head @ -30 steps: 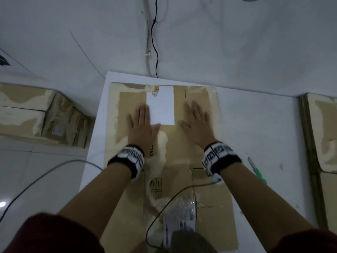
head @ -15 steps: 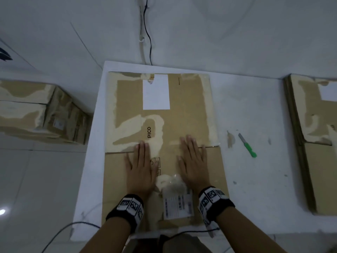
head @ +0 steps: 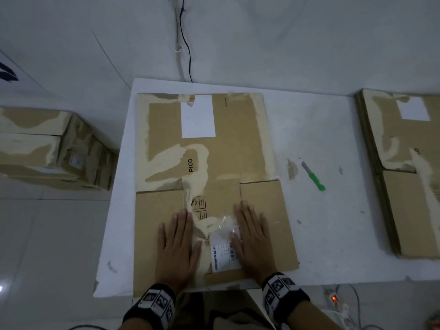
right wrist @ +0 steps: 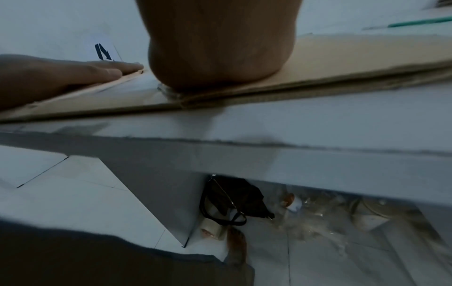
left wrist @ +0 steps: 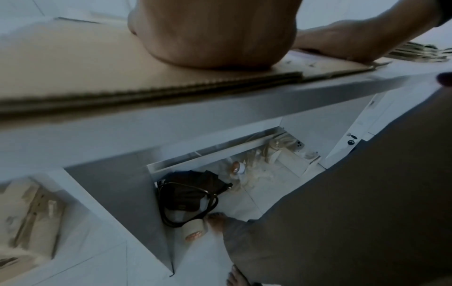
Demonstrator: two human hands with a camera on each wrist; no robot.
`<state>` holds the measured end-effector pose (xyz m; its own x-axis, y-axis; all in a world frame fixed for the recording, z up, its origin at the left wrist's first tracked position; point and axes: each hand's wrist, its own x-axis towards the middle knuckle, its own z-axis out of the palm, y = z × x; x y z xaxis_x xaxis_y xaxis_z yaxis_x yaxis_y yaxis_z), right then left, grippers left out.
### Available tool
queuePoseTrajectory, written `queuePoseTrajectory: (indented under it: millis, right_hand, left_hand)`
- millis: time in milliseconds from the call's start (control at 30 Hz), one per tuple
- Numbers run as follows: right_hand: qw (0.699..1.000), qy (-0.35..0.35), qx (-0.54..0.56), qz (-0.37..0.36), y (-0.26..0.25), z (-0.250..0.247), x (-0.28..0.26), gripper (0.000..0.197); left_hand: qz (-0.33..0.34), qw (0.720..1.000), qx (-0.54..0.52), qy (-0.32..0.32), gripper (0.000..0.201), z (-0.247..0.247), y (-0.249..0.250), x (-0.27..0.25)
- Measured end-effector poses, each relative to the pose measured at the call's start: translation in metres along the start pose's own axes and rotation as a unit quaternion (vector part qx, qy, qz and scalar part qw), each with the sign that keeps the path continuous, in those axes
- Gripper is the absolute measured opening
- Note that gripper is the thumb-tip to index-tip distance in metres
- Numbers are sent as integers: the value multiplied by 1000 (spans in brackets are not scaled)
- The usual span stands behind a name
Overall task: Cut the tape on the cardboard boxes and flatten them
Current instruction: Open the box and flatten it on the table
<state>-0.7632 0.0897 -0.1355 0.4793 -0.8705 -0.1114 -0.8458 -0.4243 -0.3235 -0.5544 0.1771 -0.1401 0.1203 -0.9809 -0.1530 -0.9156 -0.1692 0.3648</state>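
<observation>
Straight, spread fingers of the left hand and right hand lie flat, gripping nothing, palms pressing the near half of the flattened cardboard box. A shipping label sits between them. The box covers the left part of the white bench, its near edge reaching the front rim. It looks light and stiff, springy at the creases, with smooth tape patches likely slippery; best taken by opposite side edges. A green-handled knife lies apart to the right, near a stack of flattened boxes. Uncut boxes wait left.
</observation>
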Motion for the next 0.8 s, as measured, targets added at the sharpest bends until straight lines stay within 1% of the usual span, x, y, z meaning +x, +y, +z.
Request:
queuePoseTrajectory:
  millis: [167,233,267,300,333,367,400,433,467,500,533,567,600,633,667,700,733,767,800]
  right_hand:
    - [1000,3,5,0,3,2,1,65]
    - [1000,7,16,2,2,1,2,63]
    - [999,17,27,-3,1,0,2,60]
    - [999,27,42,-8,0,-1,0,58]
    - [998,40,58,-3,3,-2,-1,55]
    - [996,57,68,26,9,-1,-2,54]
    - [991,79,68,79,17,0,-3,54]
    - [983,105,60,138,25,-4,-3,56]
    - [972,116,61,195,33,-2,-1,61]
    - [961,123,75,234,39,-5,-2,66]
    - [957,132,85,245,40,-14,-3,70]
    - [954,116,94,258,40,-15,0,72]
    - [950,97,107,276,39,-18,7,73]
    - [944,82,124,293,41,-22,11,75]
    - [936,80,148,310,44,-29,15,82]
    - [920,79,185,336,49,-38,18,88]
    - [895,80,245,364,54,-49,24,91]
    - [867,74,310,382,59,-59,27,88]
    - [848,54,360,384,63,-66,29,80]
  left_hand:
    - [-2,1000,-15,5,68,0,0,4]
    - [2,999,-30,23,67,-2,-1,3]
    - [-18,998,-40,43,66,-3,-1,3]
    - [-67,994,-54,67,66,-3,0,2]
    - [-138,984,-73,91,68,-4,-1,3]
    - [-211,967,-88,114,70,-6,-1,6]
    - [-276,946,-103,132,72,-8,-1,10]
    - [-317,928,-115,155,73,-12,0,13]
    - [-340,918,-131,159,75,-15,-2,18]
    - [-350,909,-154,164,76,-22,0,21]
    - [-360,902,-165,170,77,-37,5,25]
    - [-398,886,-176,158,79,-44,0,31]
    - [-448,863,-190,137,83,-55,-5,39]
    - [-478,844,-213,115,89,-62,-13,46]
    - [-484,836,-244,86,94,-67,-24,50]
    - [-470,841,-264,53,96,-72,-33,53]
    - [-440,856,-272,16,95,-77,-42,56]
    - [-403,874,-270,-14,89,-82,-48,56]
    - [-365,890,-271,-26,78,-85,-53,54]
